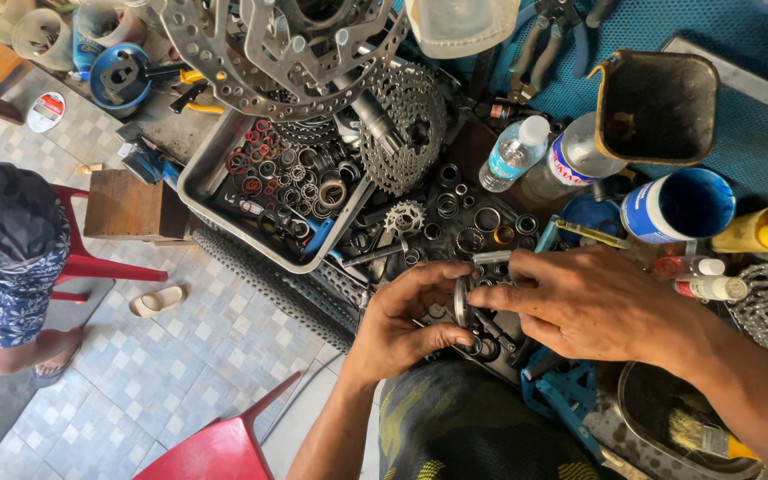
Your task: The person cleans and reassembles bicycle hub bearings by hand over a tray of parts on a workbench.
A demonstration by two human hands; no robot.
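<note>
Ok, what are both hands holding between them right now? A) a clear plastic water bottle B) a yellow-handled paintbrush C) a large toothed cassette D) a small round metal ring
D: the left hand and right hand pinch a small round metal ring between their fingertips, above the cluttered workbench of loose parts.

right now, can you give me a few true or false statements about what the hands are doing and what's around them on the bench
1. Both hands hold a small metal ring between them. True: the left hand and right hand pinch the metal ring.
2. The grey tray holds only red rings. False: the grey tray holds red and plain metal rings mixed.
3. A toothed cassette lies above the hands. True: the cassette sits beside the tray.
4. The blue can stands left of the hands. False: the blue can is to the right, near the plastic bottle.
5. A paintbrush lies in the hands. False: the paintbrush rests in a dark bowl at lower right.
</note>
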